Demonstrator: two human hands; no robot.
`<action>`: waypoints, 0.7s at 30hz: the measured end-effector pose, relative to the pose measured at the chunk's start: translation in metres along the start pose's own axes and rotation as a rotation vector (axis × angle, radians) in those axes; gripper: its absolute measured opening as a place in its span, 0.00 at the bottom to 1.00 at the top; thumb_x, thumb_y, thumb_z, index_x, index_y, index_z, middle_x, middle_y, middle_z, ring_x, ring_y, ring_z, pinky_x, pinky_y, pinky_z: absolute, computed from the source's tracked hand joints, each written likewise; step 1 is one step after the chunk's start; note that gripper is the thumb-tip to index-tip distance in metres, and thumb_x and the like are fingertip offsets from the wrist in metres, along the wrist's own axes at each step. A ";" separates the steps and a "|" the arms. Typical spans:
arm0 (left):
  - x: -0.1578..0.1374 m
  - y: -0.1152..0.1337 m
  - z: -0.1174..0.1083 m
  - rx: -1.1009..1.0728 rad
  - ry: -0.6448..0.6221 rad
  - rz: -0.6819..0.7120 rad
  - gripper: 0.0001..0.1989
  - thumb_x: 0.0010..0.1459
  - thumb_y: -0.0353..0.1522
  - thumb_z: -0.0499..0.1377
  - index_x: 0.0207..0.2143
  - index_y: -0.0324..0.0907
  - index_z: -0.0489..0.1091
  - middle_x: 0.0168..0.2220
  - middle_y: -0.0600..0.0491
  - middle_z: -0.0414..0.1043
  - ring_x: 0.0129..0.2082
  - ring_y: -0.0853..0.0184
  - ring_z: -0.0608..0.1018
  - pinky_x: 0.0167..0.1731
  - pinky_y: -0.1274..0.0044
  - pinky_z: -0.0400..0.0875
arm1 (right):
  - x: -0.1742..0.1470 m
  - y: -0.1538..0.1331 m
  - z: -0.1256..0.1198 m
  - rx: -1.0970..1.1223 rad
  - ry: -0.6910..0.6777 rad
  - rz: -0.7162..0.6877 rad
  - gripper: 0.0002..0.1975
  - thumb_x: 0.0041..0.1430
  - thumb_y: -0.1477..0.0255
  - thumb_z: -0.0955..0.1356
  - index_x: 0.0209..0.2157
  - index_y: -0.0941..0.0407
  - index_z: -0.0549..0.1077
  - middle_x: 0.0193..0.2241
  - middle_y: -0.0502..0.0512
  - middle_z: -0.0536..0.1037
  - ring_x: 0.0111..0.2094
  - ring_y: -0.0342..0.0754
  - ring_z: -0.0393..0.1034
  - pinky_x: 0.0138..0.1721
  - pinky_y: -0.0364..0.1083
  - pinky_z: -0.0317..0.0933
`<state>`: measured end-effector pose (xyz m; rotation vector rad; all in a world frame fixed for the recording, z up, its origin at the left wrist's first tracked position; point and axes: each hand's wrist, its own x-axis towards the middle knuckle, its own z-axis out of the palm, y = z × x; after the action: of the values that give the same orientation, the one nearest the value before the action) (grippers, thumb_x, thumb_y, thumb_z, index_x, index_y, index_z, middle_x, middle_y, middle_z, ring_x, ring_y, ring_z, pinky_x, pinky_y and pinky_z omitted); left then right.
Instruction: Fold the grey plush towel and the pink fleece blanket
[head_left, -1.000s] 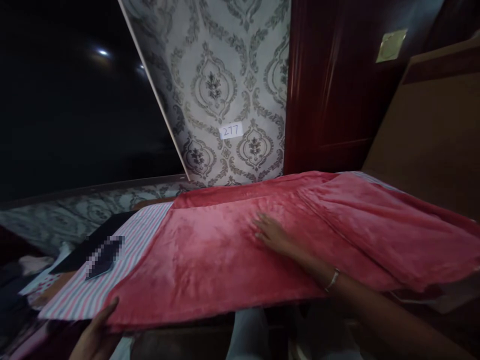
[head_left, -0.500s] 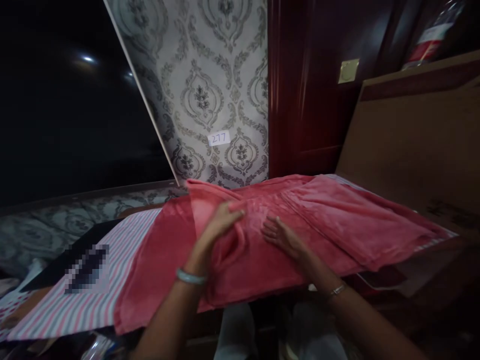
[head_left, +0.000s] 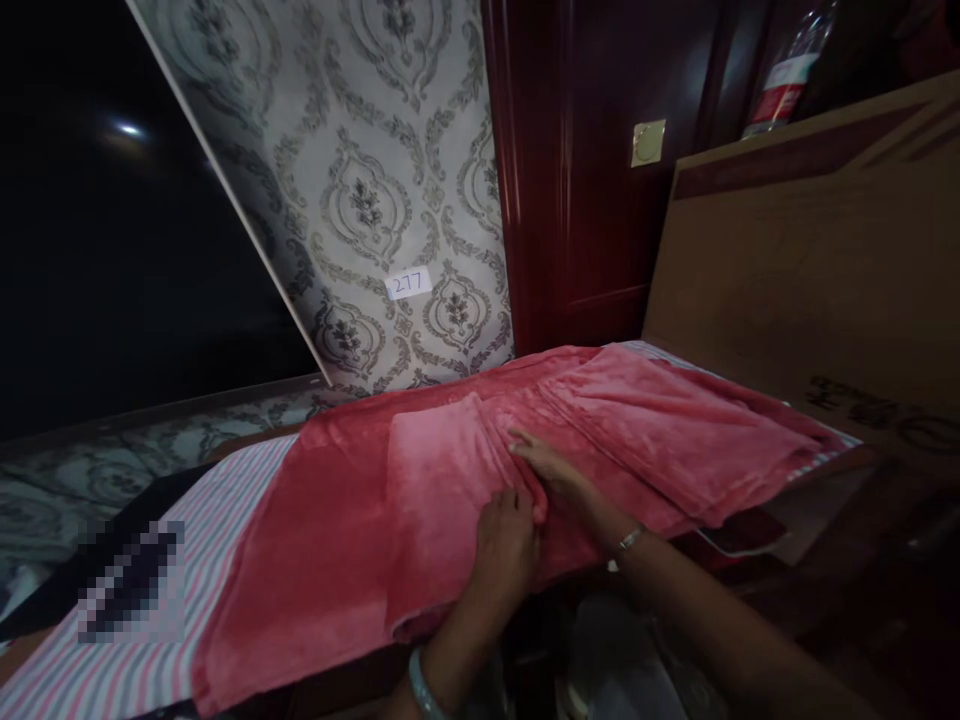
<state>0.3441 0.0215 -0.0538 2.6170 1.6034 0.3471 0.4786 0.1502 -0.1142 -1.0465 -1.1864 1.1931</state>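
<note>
A coral-pink plush cloth lies spread in front of me, with a paler section folded over its middle. My left hand is closed, its fingers curled over the gathered edge of that fold. Just beyond it on the right, my right hand rests against the bunched cloth. Its visible fingers are stretched out, while the rest are hidden under the hand. Another pale flap of plush lies to the right, creased and gathered toward the middle.
Under the plush is a striped cloth, with a blurred-out dark patch on it. A dark screen stands at left, against patterned wallpaper. To the right are a cardboard box and a bottle.
My left hand has carried the raised flap to the right and down, and it now lies over the middle. My right hand has come into contact with the gathered edge. The view has shifted right.
</note>
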 end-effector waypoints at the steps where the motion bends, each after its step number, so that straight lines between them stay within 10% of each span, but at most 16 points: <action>1: 0.000 0.001 0.002 0.023 0.009 0.010 0.17 0.63 0.25 0.53 0.53 0.39 0.71 0.48 0.44 0.76 0.48 0.58 0.77 0.47 0.68 0.73 | 0.007 -0.004 0.003 -0.066 0.014 -0.001 0.19 0.49 0.65 0.70 0.45 0.50 0.75 0.49 0.56 0.78 0.52 0.53 0.71 0.53 0.52 0.66; 10: -0.013 0.014 0.051 0.125 0.089 0.264 0.11 0.61 0.26 0.58 0.46 0.39 0.73 0.48 0.42 0.74 0.48 0.55 0.76 0.45 0.63 0.77 | 0.041 -0.014 0.017 -0.471 0.033 0.072 0.12 0.43 0.71 0.73 0.20 0.54 0.64 0.19 0.44 0.66 0.25 0.43 0.61 0.27 0.42 0.54; 15: -0.025 -0.006 0.026 -0.139 0.207 0.351 0.11 0.64 0.30 0.56 0.49 0.42 0.71 0.50 0.45 0.75 0.47 0.60 0.77 0.47 0.67 0.77 | 0.039 -0.017 0.011 -0.557 0.018 0.083 0.12 0.48 0.68 0.70 0.20 0.53 0.62 0.17 0.43 0.61 0.23 0.41 0.56 0.24 0.41 0.49; 21: -0.038 -0.083 -0.012 -0.162 0.334 0.147 0.14 0.68 0.34 0.49 0.45 0.42 0.73 0.46 0.46 0.78 0.47 0.60 0.78 0.49 0.65 0.76 | 0.009 -0.019 0.003 -0.642 -0.058 0.082 0.16 0.53 0.63 0.70 0.20 0.55 0.64 0.18 0.44 0.63 0.23 0.40 0.56 0.24 0.42 0.47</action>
<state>0.2524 0.0249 -0.0622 2.6622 1.3893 0.9246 0.4777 0.1568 -0.0945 -1.5501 -1.6387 0.9194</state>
